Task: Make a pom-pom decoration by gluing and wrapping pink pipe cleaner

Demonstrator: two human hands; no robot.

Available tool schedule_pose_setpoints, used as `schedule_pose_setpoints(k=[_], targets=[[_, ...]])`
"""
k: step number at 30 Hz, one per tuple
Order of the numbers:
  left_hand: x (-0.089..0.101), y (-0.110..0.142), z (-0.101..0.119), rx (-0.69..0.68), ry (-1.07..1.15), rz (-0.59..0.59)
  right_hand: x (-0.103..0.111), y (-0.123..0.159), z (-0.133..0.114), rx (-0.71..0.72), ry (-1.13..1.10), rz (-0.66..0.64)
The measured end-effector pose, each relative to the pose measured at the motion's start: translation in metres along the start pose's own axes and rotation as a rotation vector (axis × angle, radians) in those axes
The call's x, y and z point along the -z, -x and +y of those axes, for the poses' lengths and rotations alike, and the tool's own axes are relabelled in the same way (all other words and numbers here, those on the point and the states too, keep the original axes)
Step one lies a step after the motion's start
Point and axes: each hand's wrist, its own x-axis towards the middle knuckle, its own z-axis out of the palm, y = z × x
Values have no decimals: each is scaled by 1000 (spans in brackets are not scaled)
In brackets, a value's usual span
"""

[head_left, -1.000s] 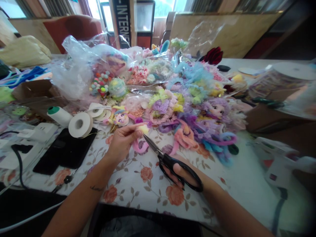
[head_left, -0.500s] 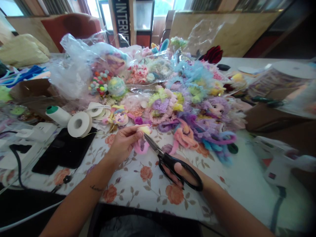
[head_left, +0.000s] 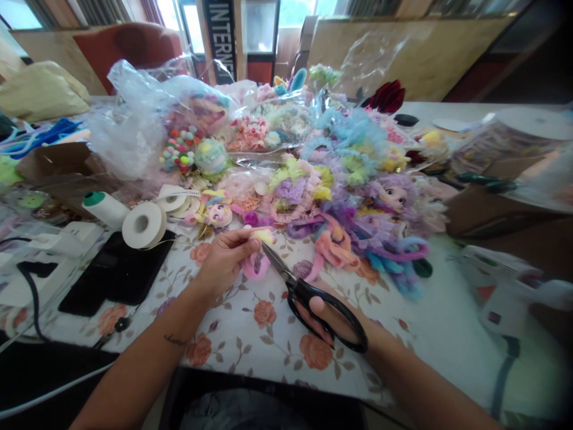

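Note:
Between the thumb and fingers of my left hand [head_left: 228,257] is a small fluffy pipe cleaner piece [head_left: 263,235], pale yellow and pink. A pink fuzzy loop [head_left: 256,267] hangs below those fingers. My right hand [head_left: 324,316] has its fingers through the handles of black-handled scissors [head_left: 308,292]. Their blades point up and left, the tip right beside the yellow part; the blades look closed or nearly so. Just beyond my left hand lies a doll's head [head_left: 219,214] with yellow and pink trim.
Across the back spreads a heap of pastel ruffles [head_left: 344,137] and plastic bags [head_left: 129,113]. On the left are a black phone [head_left: 125,275], a tape roll [head_left: 144,225], a thread cone [head_left: 105,208] and a power strip [head_left: 27,286]. A glue gun [head_left: 501,286] lies right, by a cardboard box [head_left: 492,221].
My right thumb has shifted slightly on the scissors' handle. The left hand and the fluffy piece stay nearly where they were.

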Motion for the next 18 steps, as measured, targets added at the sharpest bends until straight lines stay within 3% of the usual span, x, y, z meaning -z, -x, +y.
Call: schedule_pose_setpoints(k=[18], targets=[[1,1,3,10,-24,-4,-2,0,-7,63,18,-12]])
